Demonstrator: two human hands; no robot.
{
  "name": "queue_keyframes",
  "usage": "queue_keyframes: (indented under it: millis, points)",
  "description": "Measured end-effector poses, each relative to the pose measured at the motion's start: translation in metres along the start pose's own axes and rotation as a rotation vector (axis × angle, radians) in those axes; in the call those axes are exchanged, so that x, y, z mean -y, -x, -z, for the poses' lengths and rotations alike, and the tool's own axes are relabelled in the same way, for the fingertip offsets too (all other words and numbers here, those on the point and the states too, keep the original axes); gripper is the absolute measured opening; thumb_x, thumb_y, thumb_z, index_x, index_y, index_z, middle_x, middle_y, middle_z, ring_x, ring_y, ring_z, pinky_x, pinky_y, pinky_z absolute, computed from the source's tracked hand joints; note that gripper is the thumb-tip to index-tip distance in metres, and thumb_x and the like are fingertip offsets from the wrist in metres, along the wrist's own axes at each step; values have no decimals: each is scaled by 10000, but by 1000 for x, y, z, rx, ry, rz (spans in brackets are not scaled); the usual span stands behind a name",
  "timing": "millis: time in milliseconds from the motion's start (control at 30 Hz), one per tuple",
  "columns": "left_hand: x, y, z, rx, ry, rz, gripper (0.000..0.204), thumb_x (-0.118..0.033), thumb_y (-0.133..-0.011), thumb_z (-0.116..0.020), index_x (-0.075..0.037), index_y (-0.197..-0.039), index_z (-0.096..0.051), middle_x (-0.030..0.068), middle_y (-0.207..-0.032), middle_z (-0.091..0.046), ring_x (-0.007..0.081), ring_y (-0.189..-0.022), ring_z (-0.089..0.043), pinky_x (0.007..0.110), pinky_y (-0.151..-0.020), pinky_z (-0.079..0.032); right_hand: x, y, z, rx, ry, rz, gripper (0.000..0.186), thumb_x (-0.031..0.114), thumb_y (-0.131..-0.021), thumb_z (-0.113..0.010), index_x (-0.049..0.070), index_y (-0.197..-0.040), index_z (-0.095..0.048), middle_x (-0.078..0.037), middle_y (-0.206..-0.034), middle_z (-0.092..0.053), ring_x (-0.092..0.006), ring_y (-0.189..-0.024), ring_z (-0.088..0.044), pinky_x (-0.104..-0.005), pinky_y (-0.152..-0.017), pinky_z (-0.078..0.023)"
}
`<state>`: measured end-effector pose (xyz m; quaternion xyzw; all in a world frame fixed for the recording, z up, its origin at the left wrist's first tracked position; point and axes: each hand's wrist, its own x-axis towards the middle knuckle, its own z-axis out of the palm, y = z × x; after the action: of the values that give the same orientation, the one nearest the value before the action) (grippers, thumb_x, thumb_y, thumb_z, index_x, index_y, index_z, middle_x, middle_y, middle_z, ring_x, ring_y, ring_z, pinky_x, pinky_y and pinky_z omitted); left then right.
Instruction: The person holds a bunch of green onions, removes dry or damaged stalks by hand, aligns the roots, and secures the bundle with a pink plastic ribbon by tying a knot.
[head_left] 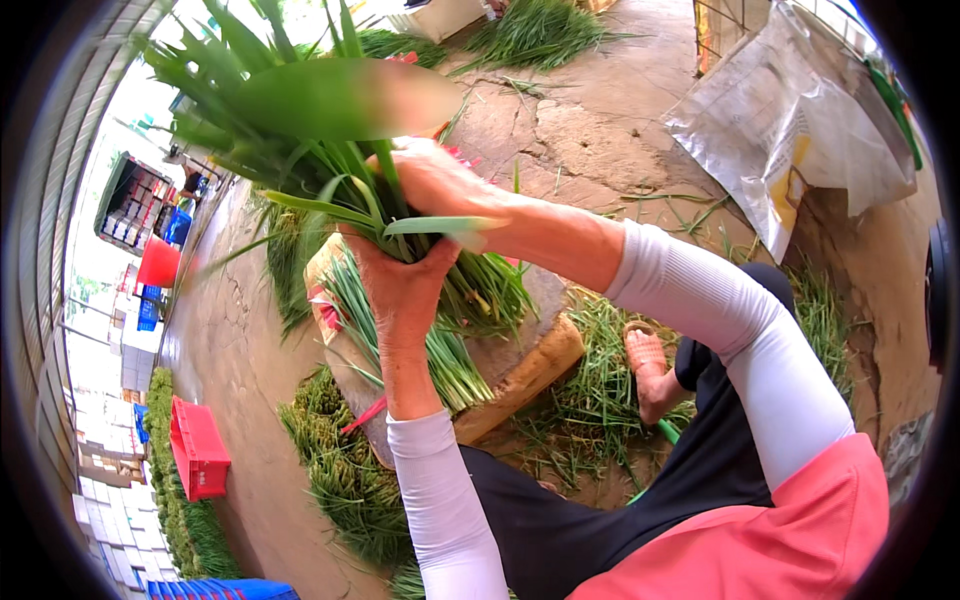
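Observation:
Both my hands grip a thick bunch of long, flat green leaves (290,165) that looks like garlic chives. My left hand (400,280) wraps round the lower part from below. My right hand (428,178) closes on it just above, partly hidden by leaves. The leafy tops fan out to the upper left, while the stalk ends (490,290) point down to the right. Beneath my hands, a low block-like stand (535,370) carries another bunch of green stalks (460,365). A pink-red strip (364,415) lies by that bunch. A smeared patch hides some upper leaves.
Loose green stalks and trimmings (600,400) cover the floor by my sandalled foot (648,365). A bundle heap (345,470) sits left of the stand. A red crate (198,450) stands farther left, beside stacked greens (175,480). A silvery plastic sheet (760,120) hangs at the upper right.

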<state>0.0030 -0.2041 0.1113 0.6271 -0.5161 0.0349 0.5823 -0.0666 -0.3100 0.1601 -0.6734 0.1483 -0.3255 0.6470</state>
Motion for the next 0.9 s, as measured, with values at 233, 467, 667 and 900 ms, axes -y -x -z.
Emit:
queue_keyframes:
  millis: [233,467,667,900]
  points:
    - [4,5,0,-361,560,272,552,-48,-737,-796,-1,-1229,-551,68,-1177,-607,162,-1027,-605,350,-917,-505,12,24,-35,5,672,576,432,296,-855,-569,-33,-1132,-605,-215,-1088,-616,-246,-981,-600,-380,-841,-475]
    - [-35,22,63,-410,831,314,579,40,-801,-653,-50,-1336,-450,98,-978,-589,222,-856,-609,390,-834,-531,60,121,54,-44,-118,248,292,239,-897,-539,-14,-982,-659,-89,-891,-685,-135,-768,-633,-290,-707,-507]
    - [-18,75,105,-521,1039,429,288,-83,-868,-672,-96,-1142,-587,49,-875,-667,207,-830,-635,439,-828,-562,-16,205,89,-291,258,53,198,147,-860,-588,45,-1011,-665,-99,-892,-678,-207,-848,-657,-342,-767,-510]
    - [-1,145,97,-567,1241,545,108,-144,-905,-635,-75,-985,-656,41,-866,-682,190,-798,-655,434,-819,-557,-41,230,55,-278,815,302,209,228,-827,-648,58,-948,-659,-115,-989,-632,-298,-1002,-591,-429,-940,-398]
